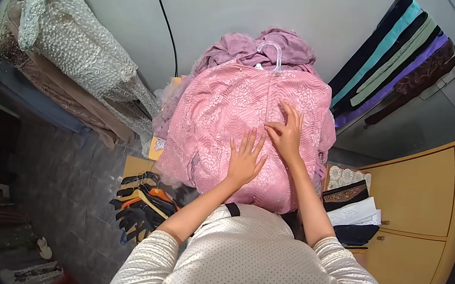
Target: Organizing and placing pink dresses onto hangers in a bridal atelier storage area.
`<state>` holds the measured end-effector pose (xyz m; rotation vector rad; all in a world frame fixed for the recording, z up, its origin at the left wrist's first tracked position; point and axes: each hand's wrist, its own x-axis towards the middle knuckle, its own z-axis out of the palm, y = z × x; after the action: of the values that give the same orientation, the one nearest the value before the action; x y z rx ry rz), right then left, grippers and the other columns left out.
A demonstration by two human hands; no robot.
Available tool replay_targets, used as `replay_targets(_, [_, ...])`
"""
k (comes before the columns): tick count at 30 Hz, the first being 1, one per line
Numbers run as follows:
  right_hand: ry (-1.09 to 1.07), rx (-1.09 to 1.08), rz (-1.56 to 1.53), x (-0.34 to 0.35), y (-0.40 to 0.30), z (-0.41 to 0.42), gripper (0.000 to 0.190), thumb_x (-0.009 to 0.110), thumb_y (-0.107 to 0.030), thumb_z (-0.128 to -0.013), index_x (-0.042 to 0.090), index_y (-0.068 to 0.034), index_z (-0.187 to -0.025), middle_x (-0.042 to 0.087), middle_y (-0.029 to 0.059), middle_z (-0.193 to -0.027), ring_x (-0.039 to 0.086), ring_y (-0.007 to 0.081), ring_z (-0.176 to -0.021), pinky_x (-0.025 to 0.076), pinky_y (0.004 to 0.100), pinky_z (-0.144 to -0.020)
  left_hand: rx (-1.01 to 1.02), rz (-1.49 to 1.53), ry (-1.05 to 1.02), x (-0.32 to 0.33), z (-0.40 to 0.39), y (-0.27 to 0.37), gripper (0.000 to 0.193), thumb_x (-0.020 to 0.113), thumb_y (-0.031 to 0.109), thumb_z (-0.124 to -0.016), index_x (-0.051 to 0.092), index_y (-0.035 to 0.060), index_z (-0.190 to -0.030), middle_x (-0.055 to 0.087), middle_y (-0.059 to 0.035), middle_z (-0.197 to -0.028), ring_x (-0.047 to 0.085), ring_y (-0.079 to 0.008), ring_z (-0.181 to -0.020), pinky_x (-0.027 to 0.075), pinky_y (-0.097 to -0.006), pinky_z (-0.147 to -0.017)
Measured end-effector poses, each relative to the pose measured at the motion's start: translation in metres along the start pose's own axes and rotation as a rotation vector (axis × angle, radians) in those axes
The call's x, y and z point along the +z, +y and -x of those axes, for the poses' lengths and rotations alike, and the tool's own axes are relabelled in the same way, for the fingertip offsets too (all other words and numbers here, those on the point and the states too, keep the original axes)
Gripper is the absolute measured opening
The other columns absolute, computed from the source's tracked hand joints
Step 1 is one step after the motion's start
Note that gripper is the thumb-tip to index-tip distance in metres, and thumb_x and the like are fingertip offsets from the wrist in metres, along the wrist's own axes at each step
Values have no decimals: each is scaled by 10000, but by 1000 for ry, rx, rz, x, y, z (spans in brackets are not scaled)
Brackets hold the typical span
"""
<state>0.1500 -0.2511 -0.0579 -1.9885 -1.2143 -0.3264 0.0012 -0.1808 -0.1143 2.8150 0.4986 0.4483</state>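
A pink lace garment (pixel 225 94) lies spread in front of me, a raised pattern and small beads on its surface. A straight seam or closure line runs down its upper middle. The hook of a clear plastic hanger (pixel 278 57) sticks out at the neckline. My left hand (pixel 246 160) rests flat on the lower middle of the lace, fingers apart and holding nothing. Higher and to the right, my right hand (pixel 287 133) touches the cloth, with thumb and forefinger close together at the seam line. Whether they pinch anything is too small to see.
Mauve fabric (pixel 232 49) is heaped behind the garment. Beaded gowns (pixel 87 52) hang at left, above the tiled floor (pixel 72 190). Several hangers (pixel 144 204) sit low at left. Folded cloths (pixel 354 216) and a wooden cabinet (pixel 416 194) stand at right; coloured fabric strips (pixel 396 57) hang above.
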Motion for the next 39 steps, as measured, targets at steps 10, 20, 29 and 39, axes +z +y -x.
replay_targets(10, [84, -129, 171, 16, -2, 8, 75, 701, -174, -779, 695, -124, -834, 555, 20, -1266, 446, 264, -1247, 150, 641, -1122, 12, 42, -36, 8, -1, -5, 652, 455, 449, -942, 320, 112, -1483, 202, -176, -1565, 150, -331, -1458, 107, -661, -1091])
replay_targets(20, [175, -170, 214, 4, -12, -52, 53, 720, -153, -766, 689, -113, -785, 566, 18, -1235, 435, 279, -1269, 147, 643, -1116, 33, 24, -19, 9, -1, -7, 661, 454, 428, -949, 257, 148, -1514, 158, -174, -1578, 165, -330, -1453, 107, -655, -1097])
replay_targets(29, [121, -49, 164, 1, -6, -53, 74, 734, -191, -748, 723, -119, -764, 515, 77, -1336, 385, 314, -1326, 108, 627, -1126, -4, 51, 90, -31, -39, 0, 653, 444, 436, -944, 269, 167, -1513, 149, -157, -1586, 165, -318, -1457, 96, -636, -1104])
replay_targets(39, [143, -109, 265, 23, 5, -41, 67, 719, -155, -776, 693, -115, -824, 566, 27, -1220, 440, 285, -1256, 95, 656, -1117, 19, 33, 94, 9, -48, -12, 662, 419, 447, -958, 269, 104, -1505, 202, -116, -1577, 160, -271, -1462, 97, -603, -1128])
